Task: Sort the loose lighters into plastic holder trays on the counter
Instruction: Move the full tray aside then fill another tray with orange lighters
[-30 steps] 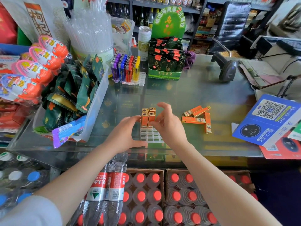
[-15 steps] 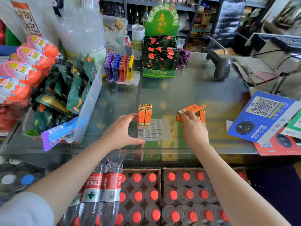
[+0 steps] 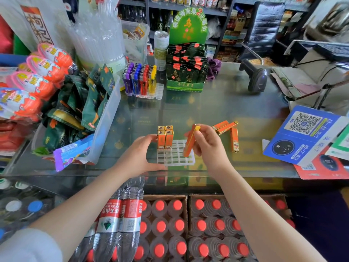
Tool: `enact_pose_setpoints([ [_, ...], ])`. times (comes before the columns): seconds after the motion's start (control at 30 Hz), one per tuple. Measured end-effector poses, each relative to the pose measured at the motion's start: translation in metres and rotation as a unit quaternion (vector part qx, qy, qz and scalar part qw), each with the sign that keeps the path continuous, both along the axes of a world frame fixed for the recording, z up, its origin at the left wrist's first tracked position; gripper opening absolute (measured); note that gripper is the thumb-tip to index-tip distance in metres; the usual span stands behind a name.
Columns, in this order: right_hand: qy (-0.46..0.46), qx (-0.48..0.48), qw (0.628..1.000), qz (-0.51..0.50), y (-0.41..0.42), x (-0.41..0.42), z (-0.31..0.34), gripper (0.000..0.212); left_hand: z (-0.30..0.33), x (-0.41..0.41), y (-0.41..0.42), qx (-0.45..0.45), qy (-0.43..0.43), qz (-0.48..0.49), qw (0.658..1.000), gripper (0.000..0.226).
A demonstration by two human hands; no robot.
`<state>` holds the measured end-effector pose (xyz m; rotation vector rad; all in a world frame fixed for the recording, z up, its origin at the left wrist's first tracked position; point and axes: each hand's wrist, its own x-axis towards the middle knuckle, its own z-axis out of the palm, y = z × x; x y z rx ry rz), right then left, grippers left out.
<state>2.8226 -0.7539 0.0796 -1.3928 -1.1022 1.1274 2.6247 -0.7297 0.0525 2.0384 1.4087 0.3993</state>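
Observation:
A clear plastic holder tray [image 3: 176, 157] lies on the glass counter [image 3: 217, 103]. Several orange lighters [image 3: 165, 138] stand upright in its far-left slots. My left hand [image 3: 140, 155] grips the tray's left edge, thumb along the near side. My right hand [image 3: 206, 144] pinches one orange lighter [image 3: 189, 142], tilted, its lower end over the tray's right side. Three loose orange lighters [image 3: 229, 132] lie on the counter to the right of my right hand.
A second tray of coloured lighters [image 3: 140, 80] stands at the back, next to a green display box [image 3: 186, 72]. A clear bin of snack packs [image 3: 105, 118] crowds the left. A barcode scanner [image 3: 254, 76] and QR-code cards [image 3: 306, 133] occupy the right.
My right hand picked one lighter from the loose pile and carried it left over the tray. My left hand stayed on the tray's left edge.

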Motion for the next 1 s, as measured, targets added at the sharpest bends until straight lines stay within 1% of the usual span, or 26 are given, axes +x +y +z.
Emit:
enact_pose_setpoints([
  [0.03,0.056,-0.031,0.998,0.001,-0.001,-0.007,0.000,0.015,-0.001,0.001,0.000,0.006,0.003,0.001,1.000,0.087],
  [0.1,0.103,-0.084,0.991,0.007,0.001,-0.016,-0.002,0.016,-0.004,0.002,0.000,0.021,0.013,0.007,1.000,0.088],
  [0.2,0.115,-0.116,0.987,-0.002,0.004,-0.024,-0.007,0.020,-0.007,0.001,0.000,0.022,0.002,0.010,1.000,0.089],
  [0.3,0.127,-0.097,0.987,-0.028,0.006,-0.032,-0.007,0.019,-0.009,-0.004,-0.001,0.009,-0.021,-0.009,1.000,0.089],
  [0.37,0.086,-0.069,0.993,-0.042,0.005,-0.035,-0.004,0.019,-0.009,-0.006,0.000,0.012,-0.029,-0.016,0.999,0.087],
  [0.47,-0.057,0.018,0.998,-0.016,-0.001,-0.037,-0.002,0.013,-0.010,-0.008,0.002,0.019,-0.028,-0.013,0.999,0.085],
  [0.5,-0.104,0.056,0.993,0.004,-0.003,-0.037,-0.002,0.013,-0.011,-0.008,0.003,0.019,-0.027,-0.011,0.999,0.085],
  [0.57,-0.201,0.131,0.970,0.048,-0.007,-0.037,-0.004,0.020,-0.012,-0.009,0.004,0.014,-0.022,-0.009,1.000,0.085],
  [0.63,-0.265,0.185,0.943,0.084,-0.008,-0.038,-0.007,0.023,-0.012,-0.009,0.004,0.009,-0.018,-0.010,1.000,0.084],
  [0.7,-0.288,0.202,0.932,0.087,-0.009,-0.039,-0.009,0.022,-0.011,-0.009,0.004,0.009,-0.013,-0.011,1.000,0.084],
  [0.8,-0.286,0.193,0.936,0.065,-0.007,-0.040,-0.006,0.019,-0.009,-0.008,0.003,0.004,-0.012,-0.012,1.000,0.085],
  [0.87,-0.289,0.196,0.934,0.072,-0.006,-0.041,-0.004,0.018,-0.008,-0.008,0.002,0.001,-0.011,-0.013,1.000,0.084],
  [1.0,-0.338,0.214,0.910,0.105,-0.003,-0.042,-0.001,0.015,-0.009,-0.008,0.003,-0.003,-0.010,-0.012,1.000,0.085],
])
